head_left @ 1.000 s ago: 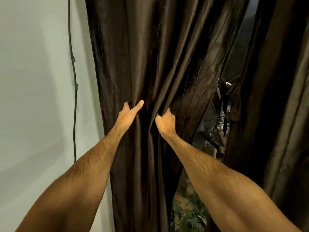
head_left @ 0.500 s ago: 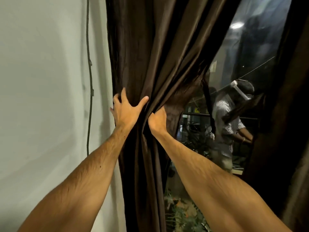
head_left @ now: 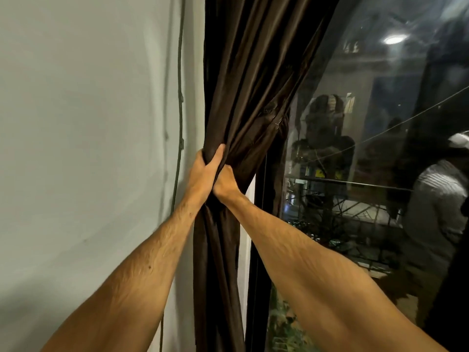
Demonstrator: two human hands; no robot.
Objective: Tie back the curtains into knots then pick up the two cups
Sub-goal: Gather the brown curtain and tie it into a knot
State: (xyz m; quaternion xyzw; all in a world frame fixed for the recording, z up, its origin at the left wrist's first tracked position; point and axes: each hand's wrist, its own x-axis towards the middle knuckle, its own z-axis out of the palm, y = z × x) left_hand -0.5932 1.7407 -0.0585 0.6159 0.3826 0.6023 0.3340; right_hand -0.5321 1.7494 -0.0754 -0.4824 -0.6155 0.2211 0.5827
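we see a dark brown curtain hanging next to a pale wall. it comes down from 12 o'clock and is bunched into a thick rope near the middle of the view. below the hands it hangs straight down toward 6 o'clock.

our left hand wraps around the bunch from the wall side. the thumb lies across the front of the cloth and the fingers go behind, so we cannot see them. our right hand is just at 3 o'clock of the left one, touching it. it squeezes the same bunch, and its fingers are tucked into the folds. both hands hold the curtain tight — neither one is open.

a thin dark cord runs down the wall at 9 o'clock of the curtain, a little apart from it.

at 3 o'clock of the curtain is a big window. the glass is dark and shiny. a round light glows in it near 1 o'clock. we can see a railing and some green plants low down near 5 o'clock — and a person in a pale striped shirt at the far edge.

we see no cups here.
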